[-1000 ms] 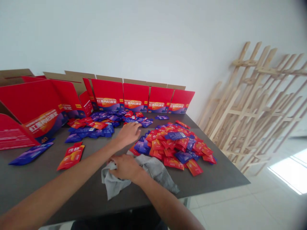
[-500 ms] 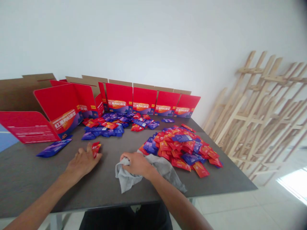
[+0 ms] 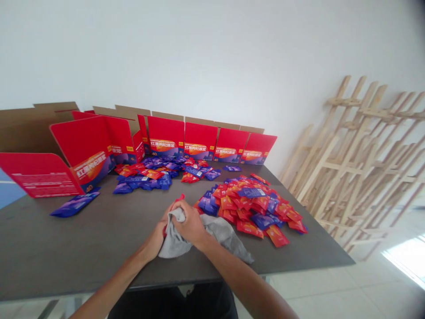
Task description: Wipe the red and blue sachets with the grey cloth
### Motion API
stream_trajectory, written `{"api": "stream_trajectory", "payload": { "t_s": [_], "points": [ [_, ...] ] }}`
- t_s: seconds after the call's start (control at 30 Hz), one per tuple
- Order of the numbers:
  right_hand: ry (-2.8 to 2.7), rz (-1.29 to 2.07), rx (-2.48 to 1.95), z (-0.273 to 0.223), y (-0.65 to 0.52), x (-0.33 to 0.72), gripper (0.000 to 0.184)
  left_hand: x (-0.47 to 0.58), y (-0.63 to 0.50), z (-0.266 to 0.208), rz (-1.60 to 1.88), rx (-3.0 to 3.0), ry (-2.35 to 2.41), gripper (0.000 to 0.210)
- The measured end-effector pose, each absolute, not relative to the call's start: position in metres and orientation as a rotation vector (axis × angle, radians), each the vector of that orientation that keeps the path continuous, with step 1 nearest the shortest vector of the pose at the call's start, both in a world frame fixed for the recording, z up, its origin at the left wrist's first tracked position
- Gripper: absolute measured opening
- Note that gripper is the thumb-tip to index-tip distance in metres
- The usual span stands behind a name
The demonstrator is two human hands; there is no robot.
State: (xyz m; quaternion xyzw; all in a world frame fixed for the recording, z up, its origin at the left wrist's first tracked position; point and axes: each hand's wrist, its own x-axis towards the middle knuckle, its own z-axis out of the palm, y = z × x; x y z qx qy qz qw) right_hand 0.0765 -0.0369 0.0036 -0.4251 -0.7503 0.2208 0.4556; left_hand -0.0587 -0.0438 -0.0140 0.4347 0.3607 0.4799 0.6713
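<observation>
OK, both hands are together near the front edge of the tabletop [image 3: 99, 243]. Left hand [image 3: 156, 241] is closed on a red sachet [image 3: 181, 197]; most of it is hidden, with a red tip sticking out above the hands and a bit of red showing low down between palm and cloth. Right hand [image 3: 189, 221] grips a bunched grey cloth [image 3: 174, 246], pressed up against the left hand and the sachet. Exact finger contact: can't tell, cloth blocks it. Rest of the cloth trails right, behind the right wrist, and ends below the big pile [image 3: 245, 201] of mixed red and blue sachets, just beyond the right hand.

Further back: a second mixed heap [image 3: 142, 177] left of centre, with a smaller cluster [image 3: 195, 170] at its right. One purple sachet [image 3: 232, 168] lies apart near the cartons. One blue sachet [image 3: 75, 206] lies alone on the left, by the base of the large carton [image 3: 61, 175], flaps up.

Row of red cartons [image 3: 199, 137] stands along the back, in front of a white wall [image 3: 206, 57]. Wooden frames [image 3: 348, 164] lean at right, past the tabletop, on a tiled floor [image 3: 315, 288].
</observation>
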Motion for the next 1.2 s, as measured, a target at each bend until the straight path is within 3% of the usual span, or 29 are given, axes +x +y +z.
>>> {"api": "stream_trajectory", "payload": {
  "t_s": [0.17,0.4,0.5,0.73,1.0,1.2],
  "points": [
    [-1.681,0.529,-1.150,0.005,-0.033,0.078,0.016,-0.065,-0.051,-0.017,1.091,1.066,0.787,0.055],
    [-2.199,0.655,-0.953,0.009,-0.042,0.080,0.023,-0.063,-0.043,0.000,1.341,1.037,0.958,0.047],
    [-2.181,0.634,-0.940,0.007,-0.040,0.080,0.023,-0.061,-0.042,0.000,1.436,1.002,0.935,0.050],
    [-1.735,0.567,-1.054,0.004,-0.031,0.081,0.016,-0.061,-0.045,-0.021,1.292,1.070,0.774,0.055],
    [-2.248,0.736,-0.759,0.007,-0.039,0.083,0.023,-0.067,-0.042,-0.009,1.391,0.934,0.901,0.049],
    [-1.761,0.586,-0.975,0.010,-0.031,0.086,0.015,-0.064,-0.051,-0.012,1.185,0.919,0.857,0.051]
  ]
}}
